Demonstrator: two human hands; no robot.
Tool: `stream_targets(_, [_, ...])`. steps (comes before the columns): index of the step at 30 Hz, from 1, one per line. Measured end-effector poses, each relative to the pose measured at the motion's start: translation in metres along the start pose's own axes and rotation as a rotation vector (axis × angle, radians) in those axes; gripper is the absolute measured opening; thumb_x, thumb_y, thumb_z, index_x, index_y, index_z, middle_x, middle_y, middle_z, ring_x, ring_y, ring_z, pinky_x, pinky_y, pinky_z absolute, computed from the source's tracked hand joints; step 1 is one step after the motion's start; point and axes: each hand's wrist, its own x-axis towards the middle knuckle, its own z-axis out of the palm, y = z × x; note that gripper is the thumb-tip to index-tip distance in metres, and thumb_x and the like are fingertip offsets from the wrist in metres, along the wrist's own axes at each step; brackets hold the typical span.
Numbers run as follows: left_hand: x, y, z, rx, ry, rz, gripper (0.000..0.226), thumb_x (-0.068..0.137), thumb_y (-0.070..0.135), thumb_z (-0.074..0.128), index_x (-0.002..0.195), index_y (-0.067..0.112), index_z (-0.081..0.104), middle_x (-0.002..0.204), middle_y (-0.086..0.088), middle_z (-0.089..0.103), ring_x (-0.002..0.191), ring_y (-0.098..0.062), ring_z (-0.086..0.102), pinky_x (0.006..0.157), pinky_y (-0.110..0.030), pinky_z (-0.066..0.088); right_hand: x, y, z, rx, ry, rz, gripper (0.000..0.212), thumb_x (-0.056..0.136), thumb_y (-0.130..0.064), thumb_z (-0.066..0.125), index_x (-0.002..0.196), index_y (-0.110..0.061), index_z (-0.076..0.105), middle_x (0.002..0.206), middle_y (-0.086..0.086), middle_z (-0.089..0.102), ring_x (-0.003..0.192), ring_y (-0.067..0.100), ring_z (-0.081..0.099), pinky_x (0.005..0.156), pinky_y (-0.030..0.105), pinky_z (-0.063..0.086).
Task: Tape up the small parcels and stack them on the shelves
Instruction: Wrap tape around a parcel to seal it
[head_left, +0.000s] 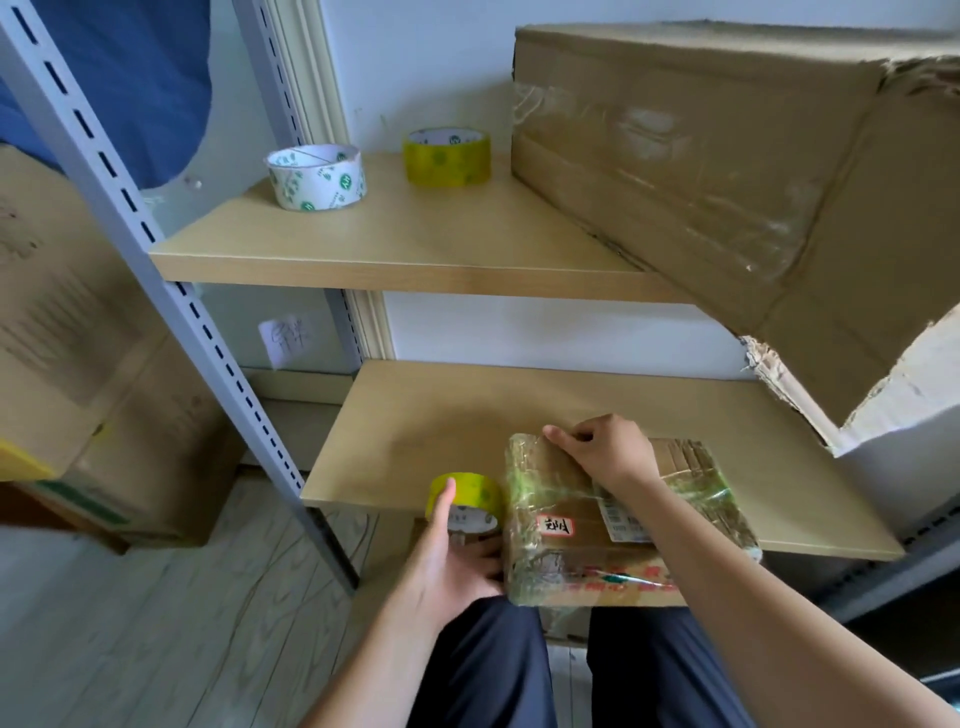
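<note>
Head view: a torn cardboard box (727, 171) looms at 2 o'clock on the upper shelf (395, 244), beside two tape rolls (317, 176). Lower shelf (415, 415): right hand (602, 452) pinches the glossy taped parcel (613, 525); left hand (457, 561) grips a yellow roll (467, 501).

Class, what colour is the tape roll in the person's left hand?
Yellow tape roll, gripped by the left hand; head view.
</note>
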Motion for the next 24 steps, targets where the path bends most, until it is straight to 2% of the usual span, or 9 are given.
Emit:
stream_targets(4, [-0.013,0.006,0.022,0.114,0.034,0.133,0.098,0.051,0.079,0.075,0.117,0.007,0.067,0.108,-0.02,0.07,0.108,-0.037,0.063,0.108,-0.055,0.041,-0.017,-0.001,-0.023,0.183,0.1,-0.019,0.062,0.087,-0.074,0.047,0.072,-0.019,0.071,0.063,-0.004,0.068,0.064,0.016,0.064,0.057,0.028,0.048])
stream_targets(7, [-0.038,0.034,0.052,0.201,0.095,0.34,0.086,0.054,0.075,0.074,0.117,0.015,0.068,0.107,-0.013,0.074,0.104,-0.03,0.068,0.102,-0.047,0.048,-0.034,-0.02,-0.045,0.403,0.24,-0.053,0.046,0.092,-0.068,0.046,0.087,-0.03,0.072,0.075,-0.01,0.071,0.075,0.015,0.065,0.069,0.032,0.05])
stream_targets(9, [-0.057,0.051,0.072,0.406,0.179,0.482,0.095,0.048,0.084,0.074,0.121,0.025,0.062,0.112,-0.002,0.071,0.11,-0.024,0.065,0.104,-0.044,0.045,-0.05,-0.041,-0.057,0.593,0.197,-0.035,0.047,0.095,-0.066,0.043,0.075,-0.028,0.063,0.065,-0.01,0.063,0.067,0.015,0.058,0.069,0.035,0.045])
stream_targets(12, [-0.091,0.056,0.094,0.754,0.267,0.754,0.061,0.066,0.075,0.072,0.108,0.04,0.047,0.085,0.017,0.068,0.095,-0.008,0.062,0.085,-0.032,0.043,-0.081,-0.062,-0.064,0.767,0.136,0.016,0.051,0.091,-0.065,0.051,0.066,-0.02,0.042,0.051,-0.01,0.046,0.054,0.01,0.043,0.063,0.032,0.038])
stream_targets(15, [-0.119,0.035,0.1,0.951,0.197,0.775,0.055,0.071,0.071,0.071,0.106,0.041,0.042,0.099,0.007,0.073,0.093,-0.006,0.066,0.07,-0.024,0.045,-0.117,-0.05,-0.061,0.812,0.141,0.073,0.039,0.086,-0.059,0.064,0.077,-0.021,0.063,0.064,-0.014,0.064,0.065,0.007,0.06,0.07,0.03,0.048])
stream_targets(17, [-0.126,0.019,0.093,1.017,0.144,0.779,0.07,0.064,0.078,0.072,0.111,0.038,0.041,0.107,0.005,0.072,0.096,-0.007,0.068,0.078,-0.027,0.052,-0.14,-0.034,-0.06,0.828,0.102,0.109,0.025,0.086,-0.054,0.066,0.092,-0.03,0.072,0.08,-0.015,0.072,0.081,0.005,0.067,0.075,0.026,0.052])
stream_targets(19, [-0.13,0.008,0.086,1.082,0.078,0.803,0.076,0.057,0.081,0.072,0.113,0.04,0.04,0.107,0.007,0.072,0.097,-0.009,0.07,0.09,-0.036,0.054,-0.159,-0.026,-0.063,0.865,0.052,0.126,0.024,0.087,-0.05,0.067,0.103,-0.034,0.073,0.092,-0.017,0.074,0.09,0.0,0.067,0.08,0.021,0.05])
stream_targets(21, [-0.14,0.002,0.086,1.131,0.003,0.816,0.077,0.057,0.077,0.075,0.114,0.039,0.039,0.106,0.006,0.073,0.097,-0.014,0.072,0.091,-0.041,0.056,-0.172,-0.022,-0.068,0.858,0.01,0.13,0.024,0.089,-0.046,0.065,0.108,-0.034,0.072,0.099,-0.017,0.074,0.096,-0.002,0.066,0.083,0.021,0.048])
stream_targets(24, [-0.152,-0.002,0.09,1.181,-0.1,0.811,0.064,0.071,0.056,0.08,0.115,0.032,0.04,0.104,0.002,0.072,0.093,-0.012,0.073,0.085,-0.032,0.058,-0.187,-0.021,-0.074,0.794,-0.023,0.13,0.026,0.092,-0.042,0.062,0.114,-0.031,0.071,0.105,-0.013,0.073,0.102,0.004,0.064,0.089,0.025,0.048])
